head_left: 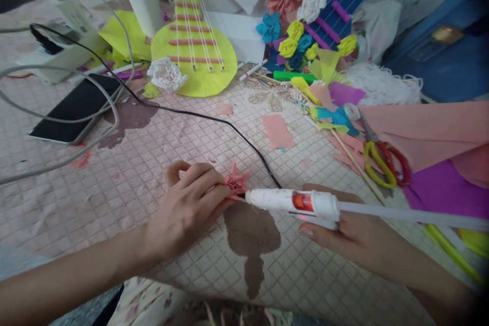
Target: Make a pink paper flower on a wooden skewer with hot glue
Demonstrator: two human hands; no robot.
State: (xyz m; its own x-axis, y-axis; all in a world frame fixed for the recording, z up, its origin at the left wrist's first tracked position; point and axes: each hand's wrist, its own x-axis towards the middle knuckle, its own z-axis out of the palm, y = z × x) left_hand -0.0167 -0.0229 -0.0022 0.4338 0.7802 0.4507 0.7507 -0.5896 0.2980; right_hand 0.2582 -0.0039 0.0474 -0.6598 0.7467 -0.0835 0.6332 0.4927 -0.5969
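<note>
In the middle of the table my left hand (193, 201) pinches a small pink paper flower (237, 181), its pointed petals sticking out past the fingertips. My right hand (355, 234) is closed around a white hot glue gun (275, 199) with an orange window, a lit red light and a long glue stick (412, 214) out of its back. The gun's dark nozzle tip meets the flower's lower right edge, close to my left fingers. Whether glue is flowing I cannot make out.
A black cord (191, 112) crosses the table to the gun. At the back lean a yellow paper guitar (194, 74) and a blue one (332, 23) with paper flowers. A phone (76, 109) lies left; scissors (385, 163), a wooden stick (357, 165) and pink paper (431, 127) lie right.
</note>
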